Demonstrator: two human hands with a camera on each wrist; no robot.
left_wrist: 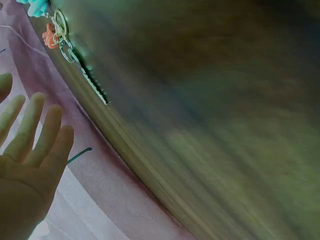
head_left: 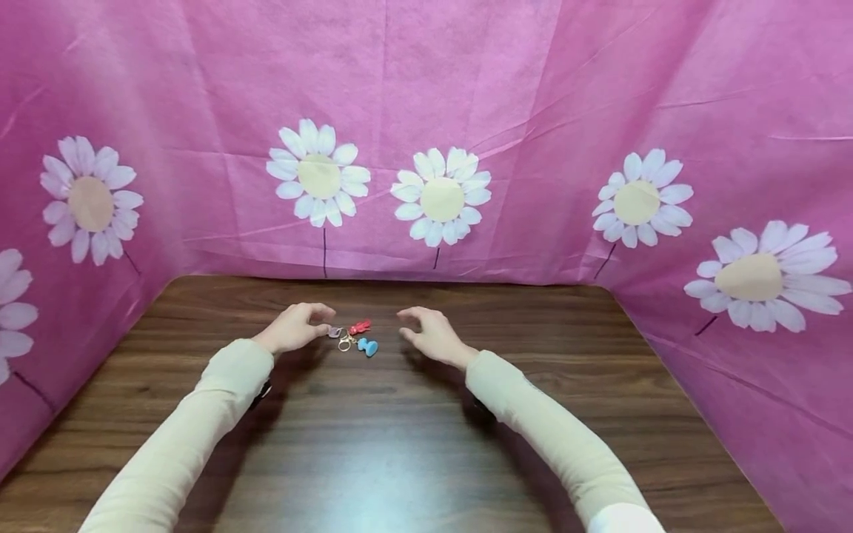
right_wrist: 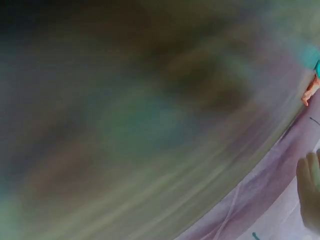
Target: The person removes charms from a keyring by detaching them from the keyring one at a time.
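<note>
A bunch of key-ring items lies on the wooden table: a gold metal ring, a red figure-shaped charm and a light blue charm. A thin flat piece with a notched edge, like a key, is linked to them in the left wrist view. My left hand hovers just left of the bunch, its fingers loosely extended and holding nothing. To the right, apart from the charms, is my right hand, with fingers relaxed and nothing held. The right wrist view catches only part of that hand.
The brown wood-grain table spreads under both arms and reflects a bright light near its front. A pink cloth printed with white daisies hangs behind the table and along both sides.
</note>
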